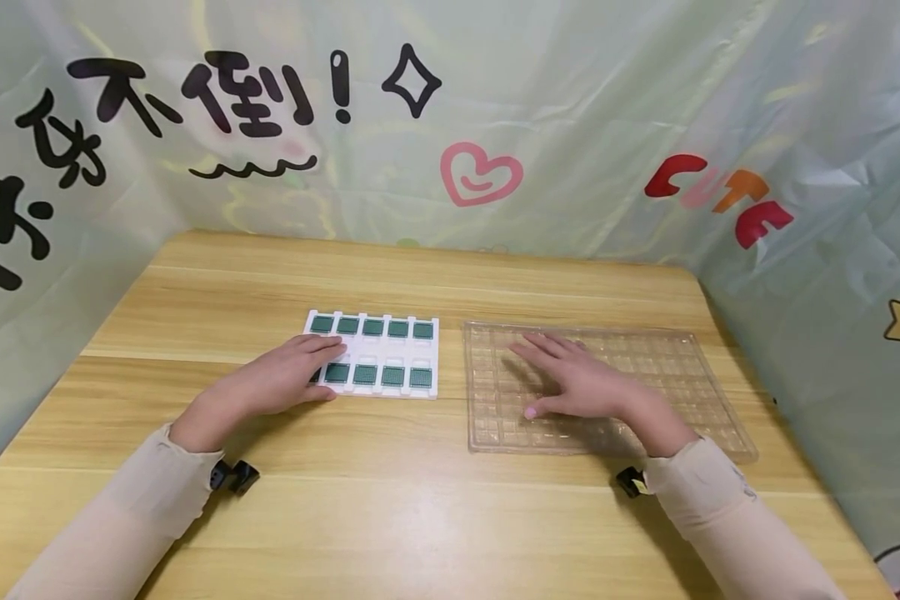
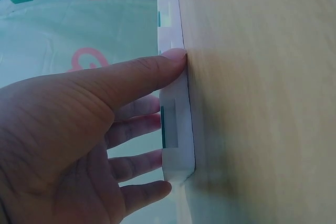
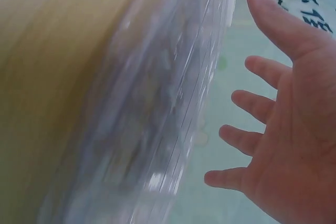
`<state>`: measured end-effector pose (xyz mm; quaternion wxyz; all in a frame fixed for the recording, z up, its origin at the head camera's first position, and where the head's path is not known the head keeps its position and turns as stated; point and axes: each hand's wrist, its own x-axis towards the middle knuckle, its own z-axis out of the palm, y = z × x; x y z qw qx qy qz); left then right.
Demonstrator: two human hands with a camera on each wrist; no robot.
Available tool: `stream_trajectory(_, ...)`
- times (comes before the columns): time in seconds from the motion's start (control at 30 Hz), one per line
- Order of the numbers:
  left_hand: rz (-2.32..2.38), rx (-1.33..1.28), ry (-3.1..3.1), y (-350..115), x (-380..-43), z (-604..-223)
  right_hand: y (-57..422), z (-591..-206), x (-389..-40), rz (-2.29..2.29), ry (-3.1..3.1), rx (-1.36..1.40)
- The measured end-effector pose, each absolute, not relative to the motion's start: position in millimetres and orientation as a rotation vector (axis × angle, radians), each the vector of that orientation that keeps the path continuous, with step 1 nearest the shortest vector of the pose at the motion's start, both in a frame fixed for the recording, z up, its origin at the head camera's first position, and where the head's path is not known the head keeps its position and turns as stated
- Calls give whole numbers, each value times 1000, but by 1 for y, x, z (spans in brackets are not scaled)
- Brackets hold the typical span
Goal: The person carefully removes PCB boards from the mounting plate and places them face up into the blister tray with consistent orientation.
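A white plastic tray [image 1: 429,350] holds two rows of small green chips [image 1: 365,374], like little circuit boards. My left hand [image 1: 288,375] rests on the tray's left end, covering part of it. In the left wrist view the thumb [image 2: 163,64] touches the tray's near side wall, while the fairly straight fingers [image 2: 136,166] reach its top. To the right lies a transparent plastic tray [image 1: 682,392] with a grid of small pockets. Over it hovers my right hand [image 1: 581,383], fingers spread and holding nothing; the right wrist view shows a gap between the fingertips and the tray.
Both trays lie on a light wooden table [image 1: 390,508]. A pale printed curtain [image 1: 570,100] with lettering and a heart hangs round the back and sides. Small black devices [image 1: 234,477] sit at the wrists, near the beige sleeves.
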<state>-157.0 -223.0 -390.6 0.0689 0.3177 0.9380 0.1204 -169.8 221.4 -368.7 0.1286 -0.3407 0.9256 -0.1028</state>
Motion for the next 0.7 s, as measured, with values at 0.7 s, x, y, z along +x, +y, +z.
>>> stream_trajectory(0.7, 355, 960, 2826, -222, -158, -391, 256, -376, -163, -253, 2575, -696)
